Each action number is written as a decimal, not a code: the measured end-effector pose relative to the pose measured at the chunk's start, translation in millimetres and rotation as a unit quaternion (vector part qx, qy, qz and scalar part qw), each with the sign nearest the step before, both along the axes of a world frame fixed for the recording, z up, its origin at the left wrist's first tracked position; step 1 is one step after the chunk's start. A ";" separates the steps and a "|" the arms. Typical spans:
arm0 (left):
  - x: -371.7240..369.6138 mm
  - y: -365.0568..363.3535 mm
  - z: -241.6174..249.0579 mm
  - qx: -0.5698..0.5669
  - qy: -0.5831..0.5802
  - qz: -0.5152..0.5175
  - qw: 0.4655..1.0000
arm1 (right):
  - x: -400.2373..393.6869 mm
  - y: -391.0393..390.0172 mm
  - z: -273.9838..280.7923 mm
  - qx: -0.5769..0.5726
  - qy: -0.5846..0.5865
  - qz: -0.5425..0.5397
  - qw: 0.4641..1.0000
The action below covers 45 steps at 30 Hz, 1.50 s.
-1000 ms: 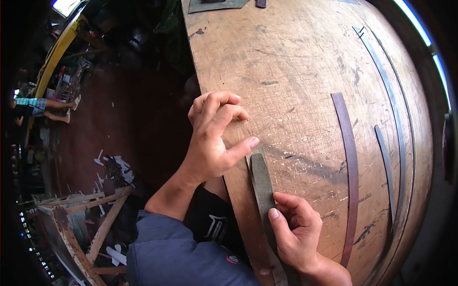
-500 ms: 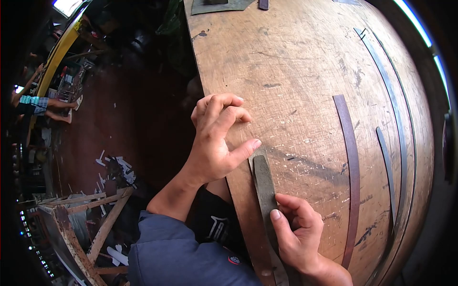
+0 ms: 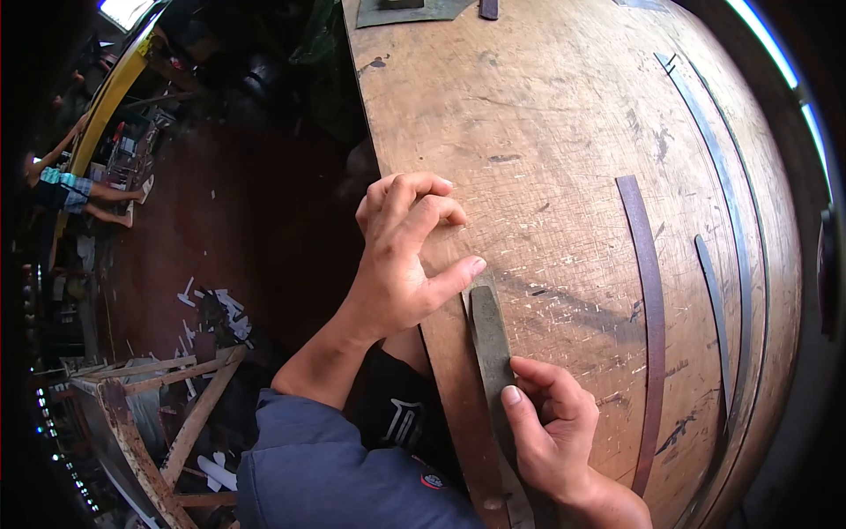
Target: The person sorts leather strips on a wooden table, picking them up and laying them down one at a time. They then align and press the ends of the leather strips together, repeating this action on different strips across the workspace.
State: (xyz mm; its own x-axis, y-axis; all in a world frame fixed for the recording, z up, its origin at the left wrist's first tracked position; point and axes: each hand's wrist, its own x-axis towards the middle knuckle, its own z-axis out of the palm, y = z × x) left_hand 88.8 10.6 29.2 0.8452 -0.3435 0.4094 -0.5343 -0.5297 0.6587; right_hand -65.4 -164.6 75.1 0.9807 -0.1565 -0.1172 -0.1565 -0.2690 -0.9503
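Observation:
A grey-green strap (image 3: 491, 331) with a rounded end lies lengthwise near the table's left edge, over a paler strip (image 3: 520, 505) that peeks out beside it. The thumb and forefinger of my right hand (image 3: 557, 428) close on the strap's right edge, the other fingers curled in. Past its rounded end rests my left hand (image 3: 401, 242), open, fingers bent and apart over the table edge. Its thumb tip sits just above the strap's end.
On the scratched wooden table (image 3: 546, 132) lie a brown strap (image 3: 650, 309), a short dark strip (image 3: 714, 304) and a long dark strip (image 3: 727, 176). A grey piece (image 3: 414, 13) lies at the far edge. A wooden frame (image 3: 167, 423) stands lower left; a person (image 3: 79, 189) is beyond.
Almost nothing differs. Both hands keep their places at the strap, and the view has shifted very slightly.

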 end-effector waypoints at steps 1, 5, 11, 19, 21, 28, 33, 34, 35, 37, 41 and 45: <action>0.4 0.8 0.7 0.013 -0.005 -0.002 1.000 | -0.5 0.1 -0.4 0.009 0.001 -0.005 1.000; -0.4 1.7 5.5 0.034 -0.007 0.003 0.999 | -5.8 0.6 1.8 0.094 0.014 -0.043 0.995; -2.0 0.9 5.3 0.026 -0.008 0.008 1.000 | -6.3 2.8 1.7 0.098 0.008 -0.045 0.994; -1.1 1.9 3.7 0.026 -0.012 0.003 1.000 | -2.5 2.2 1.2 0.050 0.022 -0.026 0.998; -0.9 2.1 3.4 0.025 -0.011 0.002 1.000 | -1.5 2.3 1.1 0.046 0.027 -0.027 0.998; -0.9 2.3 4.0 0.022 -0.008 -0.002 1.000 | 0.1 2.0 -0.2 0.016 0.011 -0.014 1.000; -1.2 1.9 3.2 0.022 -0.007 0.001 1.000 | 1.4 2.4 0.8 0.007 0.005 -0.012 1.000; -0.9 1.6 2.0 0.022 -0.006 0.000 1.000 | 1.4 2.3 1.0 0.005 0.006 -0.010 1.000; -0.4 1.5 0.1 0.015 -0.009 -0.002 1.000 | 1.3 2.1 0.9 0.003 0.008 -0.007 1.000; -0.1 1.5 -1.2 0.009 -0.011 -0.004 1.000 | 0.9 1.6 0.1 0.001 0.009 -0.006 1.000; 0.2 1.6 -1.2 0.010 -0.010 -0.005 1.000 | 1.1 2.4 1.4 -0.007 0.014 -0.006 1.000; -1.2 1.8 3.5 0.025 -0.004 -0.001 1.000 | 0.8 2.2 1.2 -0.014 0.012 -0.005 1.000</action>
State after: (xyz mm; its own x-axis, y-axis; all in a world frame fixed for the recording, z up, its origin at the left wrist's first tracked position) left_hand 87.6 12.3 32.7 0.8415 -0.3654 0.3979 -0.5402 -0.5609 0.6273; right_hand -64.5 -162.4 76.3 0.9760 -0.1695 -0.1369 -0.1827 -0.2942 -0.9381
